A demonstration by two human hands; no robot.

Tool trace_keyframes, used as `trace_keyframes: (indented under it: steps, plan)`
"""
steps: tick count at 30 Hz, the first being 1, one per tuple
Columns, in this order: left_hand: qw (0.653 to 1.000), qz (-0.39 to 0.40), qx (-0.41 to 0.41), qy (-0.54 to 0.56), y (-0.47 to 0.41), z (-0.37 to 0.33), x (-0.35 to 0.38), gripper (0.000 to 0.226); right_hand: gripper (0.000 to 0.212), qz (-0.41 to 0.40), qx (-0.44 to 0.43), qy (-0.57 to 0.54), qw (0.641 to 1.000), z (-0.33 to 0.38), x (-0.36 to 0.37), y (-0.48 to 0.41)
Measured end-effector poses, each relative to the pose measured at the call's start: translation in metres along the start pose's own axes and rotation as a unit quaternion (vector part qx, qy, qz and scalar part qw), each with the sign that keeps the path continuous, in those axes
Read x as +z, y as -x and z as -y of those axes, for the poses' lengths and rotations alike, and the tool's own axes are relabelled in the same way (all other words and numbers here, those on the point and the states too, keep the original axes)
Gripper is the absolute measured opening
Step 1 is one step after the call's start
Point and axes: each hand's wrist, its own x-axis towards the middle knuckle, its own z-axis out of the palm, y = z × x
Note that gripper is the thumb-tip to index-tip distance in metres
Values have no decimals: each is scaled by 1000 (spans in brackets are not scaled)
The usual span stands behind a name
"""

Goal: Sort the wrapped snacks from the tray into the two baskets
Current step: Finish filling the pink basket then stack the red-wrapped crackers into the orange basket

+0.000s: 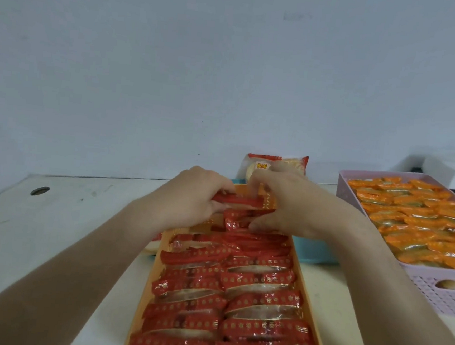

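While both hands meet at the far end of the orange basket [140, 302], the head view shows the left hand [191, 194] with fingers curled down over one end of a red snack [241, 200]. The right hand [284, 204] is curled round its other end, thumb underneath and fingertips over the top. The packet sits on edge between the two grips, probably so that it can be wedged upright into the row. The red packets [236, 305] nearer than the fingers already fill the basket that way, in two tidy columns.

Just beyond the right fingertips stands a white packet [276, 163]. What looks like the teal tray [313, 251] pokes out beneath the right wrist, mostly hidden. Well to the right of the right hand, the pink basket [430, 292] holds the orange-wrapped snacks [414, 227], kept apart by colour. Everything rests on a pale table [52, 212].
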Motion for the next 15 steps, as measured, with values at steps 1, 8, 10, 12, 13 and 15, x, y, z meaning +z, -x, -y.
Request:
trace_keyframes:
  steps: [1,8,10,12,13,15]
  plan:
    - [999,29,11,29,-1,-4,0,32,47,-11,4,-8,1000,0,1,0]
    - [976,1,-39,213,3,-7,14,33,60,62,18,-13,998,-6,1,2]
    - [998,-54,10,40,10,-12,12,24,51,61,36,4,998,-8,3,-1]
    - [999,-11,43,-8,16,-19,12,28,45,44,38,27,998,-10,8,-5]
    - [998,25,55,-15,19,-21,13,28,41,42,32,20,998,-12,10,-4]
    - [997,43,70,10,26,-20,15,25,30,51,2,-61,997,-16,10,-1]
